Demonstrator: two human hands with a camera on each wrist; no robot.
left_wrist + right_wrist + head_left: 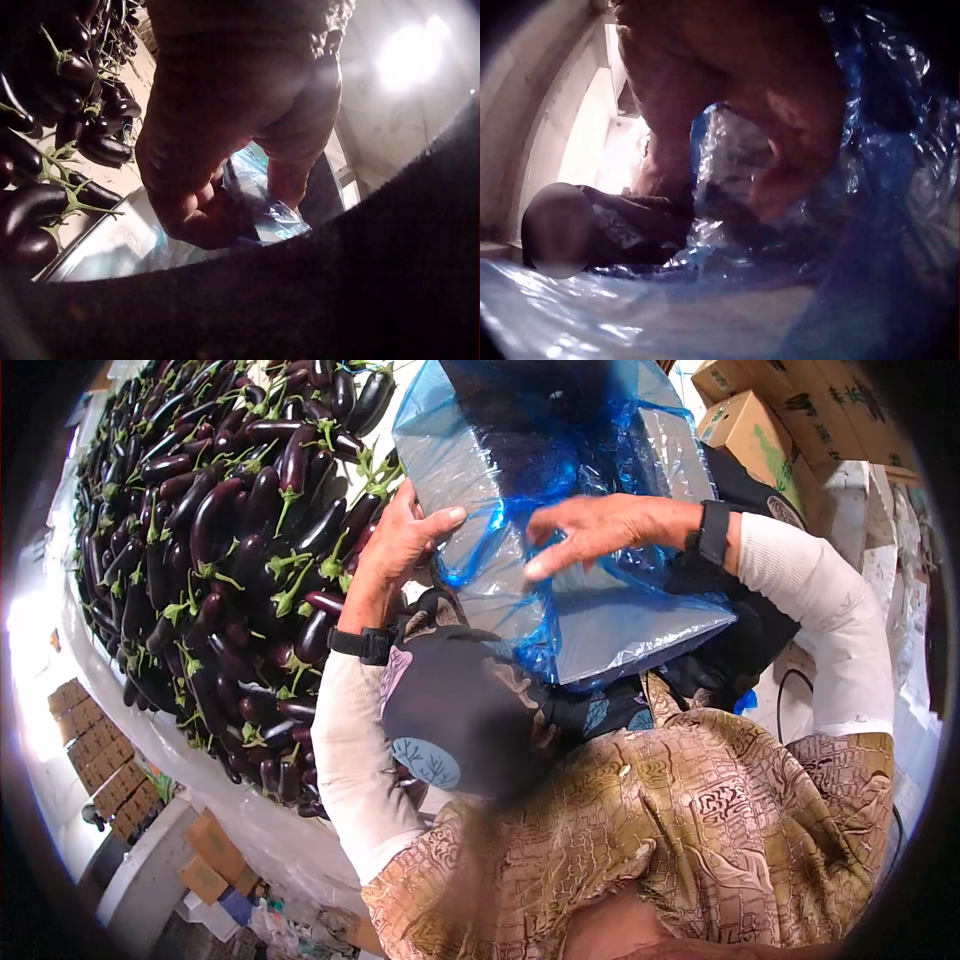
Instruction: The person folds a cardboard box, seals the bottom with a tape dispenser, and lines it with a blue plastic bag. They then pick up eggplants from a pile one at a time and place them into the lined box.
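A shiny, see-through blue plastic bag [475,575] spreads over the person's lap, with pale flat panels [640,635] like those of a box showing through it. At the bag's left edge, the left hand [395,540] grips the film. In the left wrist view, crumpled film [259,191] runs between its thumb and curled fingers. The right hand [615,530] hovers over the bag's middle, thumb and fingers spread apart. Seen from the right wrist, that hand [735,67] has a wide gap between thumb and fingers, with wrinkled film behind.
A large heap of dark purple eggplants [240,560] with green stems lies to the left. Cardboard boxes [755,440] stand at the back right. More small cartons [95,750] are stacked at far left. A patterned apron [470,710] covers the lap below the bag.
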